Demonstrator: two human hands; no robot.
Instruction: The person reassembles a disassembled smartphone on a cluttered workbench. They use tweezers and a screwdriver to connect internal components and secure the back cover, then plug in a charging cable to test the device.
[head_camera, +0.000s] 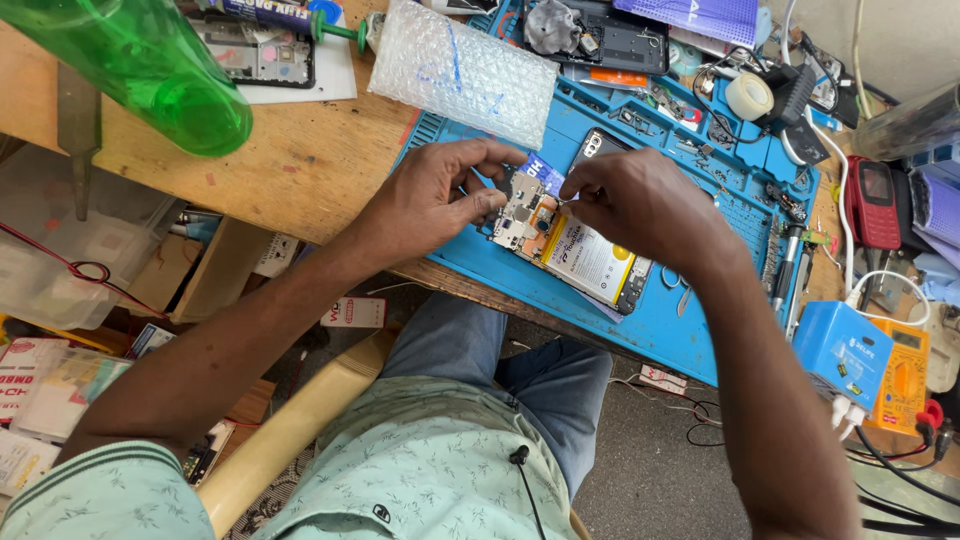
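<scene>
1. Here, in the head view, the work in hand looks like a fine step inside an opened phone (572, 243) that lies back-off on the blue repair mat (690, 330), near the front edge of the worktop (300, 160).
2. The left hand (435, 195) grips the upper end of the phone, fingers curled over the exposed circuit board (520, 215), steadying it.
3. The right hand (630, 200) is pinched narrow on something thin and metallic, perhaps tweezers; its tip is too small to tell.
4. By my judgement, the next move calls for a steady, light touch at the board, with the left hand keeping the phone from sliding.
5. The phone shows a pale battery (590, 260) with a yellow patch filling its lower body, and a dark frame.
6. A sheet of bubble wrap (462, 68) lies just beyond the hands.
</scene>
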